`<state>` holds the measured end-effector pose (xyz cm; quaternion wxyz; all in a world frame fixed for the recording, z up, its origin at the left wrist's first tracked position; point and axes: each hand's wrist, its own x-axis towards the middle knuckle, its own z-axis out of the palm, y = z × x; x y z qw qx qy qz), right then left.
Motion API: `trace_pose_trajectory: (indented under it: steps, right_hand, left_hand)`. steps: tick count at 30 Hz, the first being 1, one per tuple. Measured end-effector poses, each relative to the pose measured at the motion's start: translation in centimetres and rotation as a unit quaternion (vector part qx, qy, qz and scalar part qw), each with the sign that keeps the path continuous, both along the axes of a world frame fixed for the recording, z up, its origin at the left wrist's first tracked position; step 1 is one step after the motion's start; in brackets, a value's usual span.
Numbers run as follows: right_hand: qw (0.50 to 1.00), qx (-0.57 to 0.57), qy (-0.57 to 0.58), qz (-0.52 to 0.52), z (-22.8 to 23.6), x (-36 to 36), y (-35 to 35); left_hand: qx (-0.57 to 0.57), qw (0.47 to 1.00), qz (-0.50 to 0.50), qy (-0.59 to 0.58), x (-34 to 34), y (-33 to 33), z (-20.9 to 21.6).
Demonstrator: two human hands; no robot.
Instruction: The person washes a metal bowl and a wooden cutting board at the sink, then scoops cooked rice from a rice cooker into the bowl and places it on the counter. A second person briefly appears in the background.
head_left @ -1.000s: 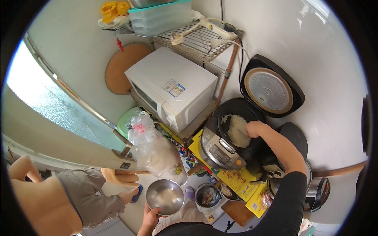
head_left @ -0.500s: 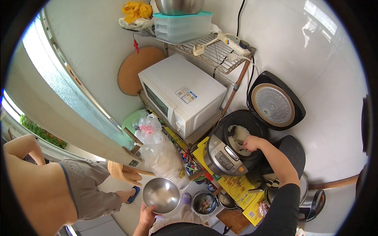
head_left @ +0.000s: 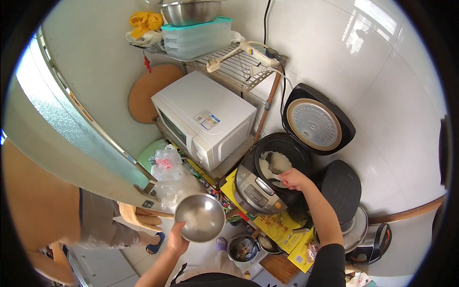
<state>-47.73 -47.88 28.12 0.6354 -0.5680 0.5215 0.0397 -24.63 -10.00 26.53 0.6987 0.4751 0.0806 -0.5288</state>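
My left hand grips the rim of a steel bowl and holds it tilted in the air, left of the rice cooker. A pale patch shows at the bowl's bottom; whether it is rice or a reflection I cannot tell. Inside the open rice cooker, my right hand is closed on the pale handle of a rice paddle. White rice lies in the inner pot, with a dark gap where the pot's wall or bottom shows. The cooker's lid stands raised behind it.
A white microwave stands beside the cooker, under a wire shelf. Plastic bags hang behind the bowl. A lidded pot is right of my forearm. Another person stands at the left; a bin is below.
My left hand has lifted the bowl up and nearer the cooker. The right hand has drawn the paddle slightly toward the pot's near edge. The view has shifted, and the other person has moved.
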Motion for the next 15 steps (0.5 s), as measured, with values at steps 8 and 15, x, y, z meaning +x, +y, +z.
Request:
trace_pose_trajectory:
  steps: [8,15]
  right_hand:
    - [0.987,0.019,-0.059,-0.148,1.3,-0.7,2.7]
    - [0.947,-0.284,0.127,0.076,-6.0,2.0,-0.3]
  left_hand:
    - [-0.067,0.995,-0.037,-0.062,1.9,-9.5,2.8]
    - [-0.053,0.994,-0.039,-0.088,1.3,-11.3,2.9]
